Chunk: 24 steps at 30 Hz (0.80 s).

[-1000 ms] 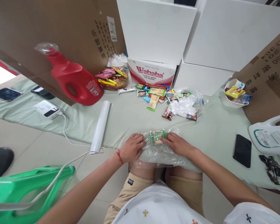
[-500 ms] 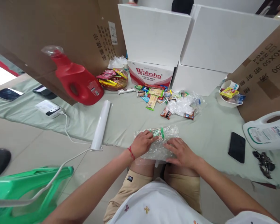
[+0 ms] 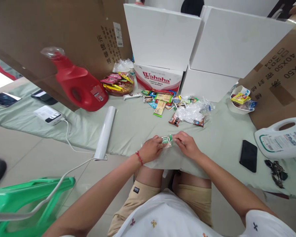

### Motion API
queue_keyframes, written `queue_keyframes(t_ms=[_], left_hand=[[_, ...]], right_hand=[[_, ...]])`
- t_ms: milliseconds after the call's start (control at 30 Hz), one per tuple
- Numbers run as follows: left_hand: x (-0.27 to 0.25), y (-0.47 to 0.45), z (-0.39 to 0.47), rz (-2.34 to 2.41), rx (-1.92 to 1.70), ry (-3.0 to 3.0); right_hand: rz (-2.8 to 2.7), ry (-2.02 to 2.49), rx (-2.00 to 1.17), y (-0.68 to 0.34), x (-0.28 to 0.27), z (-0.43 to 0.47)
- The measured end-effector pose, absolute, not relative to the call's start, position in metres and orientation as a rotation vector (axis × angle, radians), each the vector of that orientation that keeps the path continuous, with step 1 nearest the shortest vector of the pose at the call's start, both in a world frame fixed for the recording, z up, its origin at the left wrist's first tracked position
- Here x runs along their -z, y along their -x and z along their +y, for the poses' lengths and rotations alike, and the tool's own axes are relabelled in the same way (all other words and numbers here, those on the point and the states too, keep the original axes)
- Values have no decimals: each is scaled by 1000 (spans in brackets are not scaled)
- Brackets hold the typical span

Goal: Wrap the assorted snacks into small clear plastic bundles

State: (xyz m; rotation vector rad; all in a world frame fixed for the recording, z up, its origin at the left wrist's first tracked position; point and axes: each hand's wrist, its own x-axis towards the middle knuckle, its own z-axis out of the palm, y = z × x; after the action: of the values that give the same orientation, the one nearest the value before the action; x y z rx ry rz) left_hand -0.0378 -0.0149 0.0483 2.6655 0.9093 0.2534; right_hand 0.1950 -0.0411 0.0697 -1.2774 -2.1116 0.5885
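A small snack packet [image 3: 165, 141] with green ends lies at the table's front edge, on crinkled clear plastic film [image 3: 162, 161]. My left hand [image 3: 151, 149] is closed over the packet's left part, the fingers pressing it and the film together. At the packet's right green end, my right hand [image 3: 187, 144] has thumb and fingers pinched together on the film. Whether those fingertips also grip the packet itself I cannot tell. The film hangs over the edge above my knees.
Several snacks [image 3: 160, 107] and crumpled clear plastic [image 3: 192, 112] lie ahead, before white boxes [image 3: 162, 36]. Left are a red jug [image 3: 81, 85], a snack bowl [image 3: 118, 89] and a white roll [image 3: 105, 133]. Right are a phone [image 3: 248, 156], keys [image 3: 276, 172] and a white jug [image 3: 281, 138].
My right hand has risen from lying spread on the film to a pinch at the packet's right end. The film's right part is drawn in. My left hand stays on the packet.
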Motion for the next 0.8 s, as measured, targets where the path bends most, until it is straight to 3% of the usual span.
queue_keyframes(t_ms=[233, 367, 467, 567, 667, 800], left_hand=[[-50, 62, 11, 926, -312, -2137], [-50, 95, -5, 1203, -673, -1763], [-45, 98, -41, 1364, -1035, -1943], [-38, 79, -72, 1652, -1179, -2219], [-37, 56, -77, 1543, -1147, -2514], [-37, 33, -55, 1197, -770, -2642]], right_hand=[[-2290, 1810, -555, -163, -44, 10], [-2310, 1871, -525, -158, -37, 9], [-2332, 1875, -511, -159, -38, 8], [-2386, 1874, -484, -159, -42, 9], [-2448, 1850, -486, -159, -45, 11], [-2465, 1724, -606, -166, -50, 20]])
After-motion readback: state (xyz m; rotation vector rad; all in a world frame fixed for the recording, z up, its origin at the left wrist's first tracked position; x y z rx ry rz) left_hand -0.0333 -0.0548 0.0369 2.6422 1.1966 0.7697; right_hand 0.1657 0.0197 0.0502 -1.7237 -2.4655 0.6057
